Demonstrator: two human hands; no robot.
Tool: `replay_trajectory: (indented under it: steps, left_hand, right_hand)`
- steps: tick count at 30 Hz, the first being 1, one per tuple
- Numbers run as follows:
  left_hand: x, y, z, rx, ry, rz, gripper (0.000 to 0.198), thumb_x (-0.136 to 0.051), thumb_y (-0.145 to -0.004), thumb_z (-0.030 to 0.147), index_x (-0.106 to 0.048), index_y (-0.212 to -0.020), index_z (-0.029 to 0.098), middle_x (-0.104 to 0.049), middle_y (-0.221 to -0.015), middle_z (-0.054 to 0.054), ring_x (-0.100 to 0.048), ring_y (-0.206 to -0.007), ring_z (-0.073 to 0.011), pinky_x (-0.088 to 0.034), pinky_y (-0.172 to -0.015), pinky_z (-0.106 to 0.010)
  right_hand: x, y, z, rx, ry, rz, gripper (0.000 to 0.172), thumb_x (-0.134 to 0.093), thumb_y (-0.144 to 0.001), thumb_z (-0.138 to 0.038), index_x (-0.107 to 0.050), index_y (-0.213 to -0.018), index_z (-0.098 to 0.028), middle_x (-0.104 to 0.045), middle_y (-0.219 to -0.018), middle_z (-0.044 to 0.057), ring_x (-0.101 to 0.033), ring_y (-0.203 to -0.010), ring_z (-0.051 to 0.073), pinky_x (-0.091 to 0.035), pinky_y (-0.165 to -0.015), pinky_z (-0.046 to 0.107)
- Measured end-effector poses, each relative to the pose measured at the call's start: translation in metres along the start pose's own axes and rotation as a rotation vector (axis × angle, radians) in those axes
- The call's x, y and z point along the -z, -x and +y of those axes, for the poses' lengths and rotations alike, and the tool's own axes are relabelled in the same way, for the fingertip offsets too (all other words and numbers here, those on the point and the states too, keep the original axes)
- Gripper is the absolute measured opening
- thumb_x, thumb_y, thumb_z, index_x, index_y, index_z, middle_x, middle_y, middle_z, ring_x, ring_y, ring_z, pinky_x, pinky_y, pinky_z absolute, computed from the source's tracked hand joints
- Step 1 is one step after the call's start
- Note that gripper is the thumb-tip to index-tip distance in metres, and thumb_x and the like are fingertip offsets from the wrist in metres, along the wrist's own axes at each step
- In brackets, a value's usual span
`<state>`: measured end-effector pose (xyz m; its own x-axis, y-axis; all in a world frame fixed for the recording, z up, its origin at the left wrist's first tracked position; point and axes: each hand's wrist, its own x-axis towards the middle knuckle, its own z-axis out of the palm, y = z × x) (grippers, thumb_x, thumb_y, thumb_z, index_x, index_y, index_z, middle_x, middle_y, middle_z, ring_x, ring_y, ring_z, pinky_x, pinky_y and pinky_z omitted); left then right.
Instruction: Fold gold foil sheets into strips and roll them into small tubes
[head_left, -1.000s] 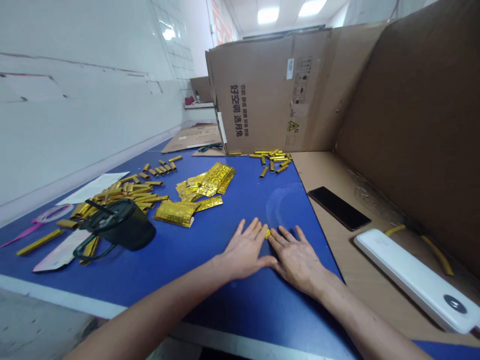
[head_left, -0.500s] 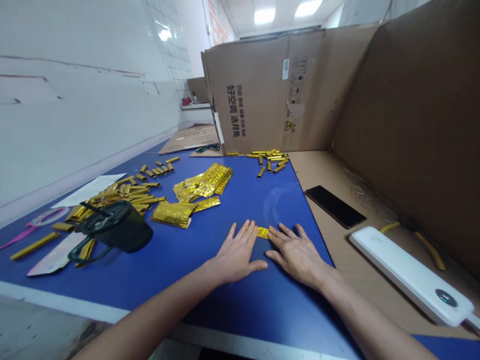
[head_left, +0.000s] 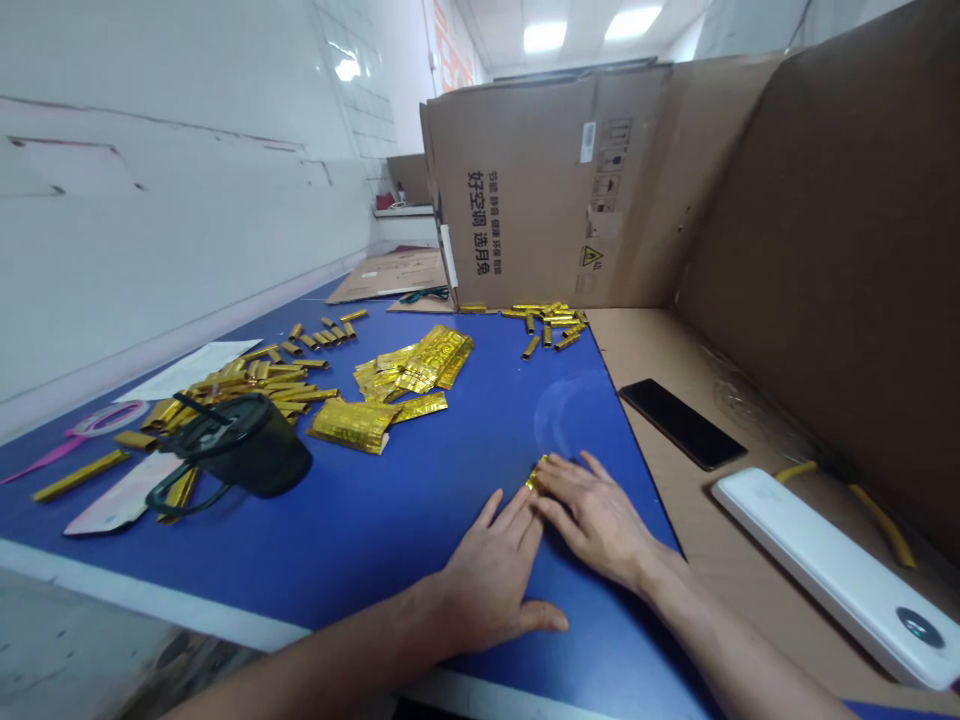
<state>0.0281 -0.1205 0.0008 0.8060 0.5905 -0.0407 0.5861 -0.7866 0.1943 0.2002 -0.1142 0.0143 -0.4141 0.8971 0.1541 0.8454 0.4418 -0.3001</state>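
Both my hands lie flat on the blue table top, fingers stretched out. My left hand rests palm down nearer me, its fingertips close to my right hand. A small gold foil piece sits under and just ahead of my right hand's fingertips, which press on it. Flat gold foil sheets lie in a pile further back at the middle, and a folded gold pack lies in front of them.
A black cup lies on its side at the left among several rolled gold tubes. More gold tubes lie by the cardboard box. A black phone and a white power bank lie on cardboard at the right.
My left hand has slid back toward me, away from the gold piece. My right hand stays on the piece, which now shows at its fingertips.
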Motion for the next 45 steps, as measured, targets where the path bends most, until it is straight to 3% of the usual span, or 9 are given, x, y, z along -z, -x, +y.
replay_trajectory:
  steps: [3, 8, 16, 26, 30, 35, 42, 45]
  left_hand:
    - [0.000, 0.001, 0.000, 0.012, 0.031, 0.000, 0.086, -0.022, -0.070, 0.070, -0.019, -0.132, 0.011, -0.019, -0.137, -0.016, -0.008, -0.127, -0.0283, -0.006, -0.101, -0.047]
    - [0.000, 0.001, 0.000, 0.005, 0.040, 0.012, 0.087, -0.023, -0.069, 0.071, -0.015, -0.132, 0.011, -0.019, -0.136, -0.016, -0.010, -0.126, -0.0287, -0.009, -0.100, -0.050]
    - [-0.002, 0.000, -0.003, -0.003, -0.015, 0.033, 0.086, -0.019, -0.071, 0.070, -0.017, -0.132, 0.009, -0.019, -0.137, -0.016, -0.009, -0.127, -0.0265, -0.006, -0.101, -0.046]
    - [0.011, -0.015, -0.066, 0.120, -0.130, 0.041, 0.075, -0.021, -0.076, 0.064, -0.016, -0.132, 0.015, -0.018, -0.138, -0.011, -0.007, -0.128, -0.0248, -0.004, -0.099, -0.049]
    - [0.011, -0.026, -0.050, 0.117, -0.125, 0.074, 0.081, -0.020, -0.073, 0.068, -0.020, -0.131, 0.011, -0.019, -0.137, -0.014, -0.002, -0.128, -0.0261, 0.000, -0.099, -0.050]
    - [0.001, -0.037, -0.023, -0.009, -0.024, 0.047, 0.089, -0.021, -0.071, 0.069, -0.005, -0.133, 0.007, -0.010, -0.138, -0.016, -0.003, -0.128, -0.0236, -0.004, -0.101, -0.041]
    - [0.007, -0.031, -0.043, 0.032, -0.017, -0.029, 0.077, -0.026, -0.076, 0.061, -0.007, -0.134, 0.013, -0.007, -0.140, -0.012, -0.004, -0.128, -0.0229, -0.004, -0.100, -0.045]
    - [0.009, -0.027, -0.048, 0.070, -0.030, 0.001, 0.073, -0.028, -0.077, 0.059, -0.012, -0.133, 0.014, -0.012, -0.139, -0.011, -0.009, -0.128, -0.0232, -0.007, -0.099, -0.045]
  right_hand:
    - [0.000, 0.002, -0.005, 0.071, -0.083, -0.061, 0.040, -0.028, -0.086, -0.036, -0.051, -0.114, -0.019, -0.050, -0.121, 0.008, -0.040, -0.115, 0.017, -0.020, -0.100, 0.040]
    - [-0.008, -0.005, 0.003, -0.049, -0.050, -0.056, 0.047, -0.025, -0.086, -0.042, -0.047, -0.119, -0.016, -0.043, -0.127, 0.010, -0.031, -0.121, 0.019, -0.021, -0.099, 0.043]
    - [-0.011, -0.006, 0.003, -0.093, 0.015, -0.026, 0.048, -0.026, -0.086, -0.042, -0.047, -0.119, -0.014, -0.043, -0.126, 0.010, -0.033, -0.120, 0.019, -0.021, -0.099, 0.043]
    - [-0.006, -0.003, 0.002, -0.070, 0.133, -0.034, 0.041, -0.038, -0.082, -0.038, -0.050, -0.116, -0.018, -0.047, -0.123, 0.008, -0.036, -0.117, 0.027, -0.015, -0.097, 0.053]
    - [-0.007, -0.004, 0.001, -0.064, 0.136, -0.044, 0.042, -0.039, -0.081, -0.036, -0.048, -0.118, -0.018, -0.046, -0.125, 0.008, -0.034, -0.118, 0.028, -0.014, -0.096, 0.054]
    - [-0.007, -0.003, 0.005, -0.066, 0.109, -0.059, 0.046, -0.041, -0.080, -0.031, -0.039, -0.125, -0.020, -0.044, -0.126, 0.005, -0.034, -0.118, 0.028, -0.014, -0.096, 0.053]
    - [-0.005, -0.001, 0.007, -0.097, 0.115, -0.060, 0.043, -0.038, -0.081, -0.035, -0.044, -0.121, -0.021, -0.043, -0.128, 0.003, -0.033, -0.118, 0.028, -0.012, -0.096, 0.054]
    - [-0.004, -0.003, 0.009, -0.107, 0.106, -0.060, 0.041, -0.036, -0.083, -0.037, -0.045, -0.120, -0.024, -0.044, -0.127, 0.002, -0.032, -0.119, 0.027, -0.012, -0.096, 0.054]
